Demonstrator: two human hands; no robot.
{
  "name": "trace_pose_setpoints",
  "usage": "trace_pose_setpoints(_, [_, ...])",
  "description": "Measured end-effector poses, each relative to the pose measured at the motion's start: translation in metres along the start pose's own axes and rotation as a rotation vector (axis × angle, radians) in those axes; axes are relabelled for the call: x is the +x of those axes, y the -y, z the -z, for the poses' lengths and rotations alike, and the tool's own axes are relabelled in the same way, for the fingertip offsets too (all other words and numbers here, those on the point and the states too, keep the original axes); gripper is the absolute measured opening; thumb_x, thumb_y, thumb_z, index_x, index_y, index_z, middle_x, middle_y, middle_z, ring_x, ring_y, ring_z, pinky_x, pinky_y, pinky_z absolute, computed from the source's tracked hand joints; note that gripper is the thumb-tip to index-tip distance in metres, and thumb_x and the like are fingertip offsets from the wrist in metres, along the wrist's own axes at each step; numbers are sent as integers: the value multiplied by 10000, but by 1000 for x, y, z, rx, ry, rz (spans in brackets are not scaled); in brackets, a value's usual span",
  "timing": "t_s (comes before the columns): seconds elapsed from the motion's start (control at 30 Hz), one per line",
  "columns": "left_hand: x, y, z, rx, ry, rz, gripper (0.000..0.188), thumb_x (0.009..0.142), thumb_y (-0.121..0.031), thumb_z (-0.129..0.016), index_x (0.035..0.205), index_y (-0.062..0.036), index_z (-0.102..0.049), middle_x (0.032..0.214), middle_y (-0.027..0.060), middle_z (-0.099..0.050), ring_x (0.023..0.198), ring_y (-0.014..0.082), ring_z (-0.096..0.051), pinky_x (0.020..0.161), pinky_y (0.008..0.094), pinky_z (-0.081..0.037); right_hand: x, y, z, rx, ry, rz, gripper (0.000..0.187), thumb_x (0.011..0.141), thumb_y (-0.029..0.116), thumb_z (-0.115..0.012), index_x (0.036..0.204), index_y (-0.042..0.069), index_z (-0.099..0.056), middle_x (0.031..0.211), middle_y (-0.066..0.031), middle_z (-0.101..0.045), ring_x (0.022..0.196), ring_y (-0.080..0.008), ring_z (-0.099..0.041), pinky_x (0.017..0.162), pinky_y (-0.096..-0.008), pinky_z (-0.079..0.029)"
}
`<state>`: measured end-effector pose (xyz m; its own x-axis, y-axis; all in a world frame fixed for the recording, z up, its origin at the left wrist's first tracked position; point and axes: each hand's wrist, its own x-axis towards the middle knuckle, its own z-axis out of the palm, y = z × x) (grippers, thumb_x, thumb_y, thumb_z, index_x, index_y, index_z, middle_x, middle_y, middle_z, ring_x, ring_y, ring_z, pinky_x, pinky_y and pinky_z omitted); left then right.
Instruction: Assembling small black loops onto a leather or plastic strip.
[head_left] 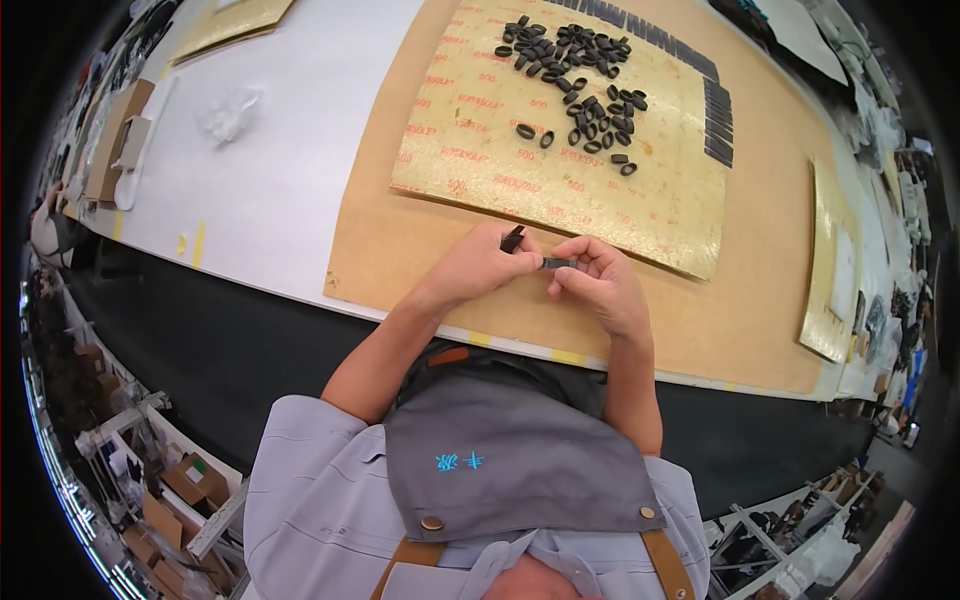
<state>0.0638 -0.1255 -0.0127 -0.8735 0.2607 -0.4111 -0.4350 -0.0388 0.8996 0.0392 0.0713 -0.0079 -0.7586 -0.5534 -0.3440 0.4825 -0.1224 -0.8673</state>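
My left hand (482, 262) pinches a small black loop piece (513, 239) between thumb and fingers, just above the brown board (420, 250). My right hand (598, 280) grips another small black piece (560, 263), held flat between the fingertips. The two hands almost touch over the near edge of a shiny gold sheet (480, 150). Farther back on that sheet lies a loose heap of several black loops (580, 75). A row of flat black strips (718, 120) lines its far right edge.
The white tabletop (270, 170) stretches left, with a crumpled clear bag (228, 112) on it. A second gold sheet (830, 270) lies at the right, another at the far left corner. Cardboard pieces sit at the left edge. Shelving and boxes stand below the table.
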Motion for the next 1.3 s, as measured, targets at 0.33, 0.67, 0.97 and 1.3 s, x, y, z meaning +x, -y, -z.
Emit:
trace_pose_setpoints(0.33, [5,3,2,-21,20,-11,122,829,-160,-612,761,-67,-571,594,-60,-465,499,13,-400,435,191,-307,-1,3,16,2,42,-4,142,854,2,-585,989,-39,-573,885,-119,-643,825,-181,-657,745,-272,-539])
trace_pose_setpoints(0.67, [8,5,-4,122,-45,-50,141,768,-145,-594,687,-31,-574,614,-40,-496,582,37,-424,499,229,-345,5,4,7,-52,5,-85,88,828,27,-614,875,-12,-550,804,-107,-639,749,-154,-652,708,-254,-539])
trace_pose_setpoints(0.97, [8,2,-4,155,-30,-37,162,765,-155,-603,670,-30,-568,604,-41,-491,578,36,-424,497,230,-349,8,-1,7,-28,-44,-97,125,807,35,-646,862,-14,-545,772,-87,-620,687,-145,-644,659,-258,-548])
trace_pose_setpoints(1.3, [9,4,-2,168,10,-31,153,800,-174,-616,743,-35,-585,617,-46,-488,546,26,-419,479,207,-327,7,0,6,-20,-51,-103,122,810,35,-647,854,-10,-542,770,-78,-618,688,-136,-641,648,-246,-542])
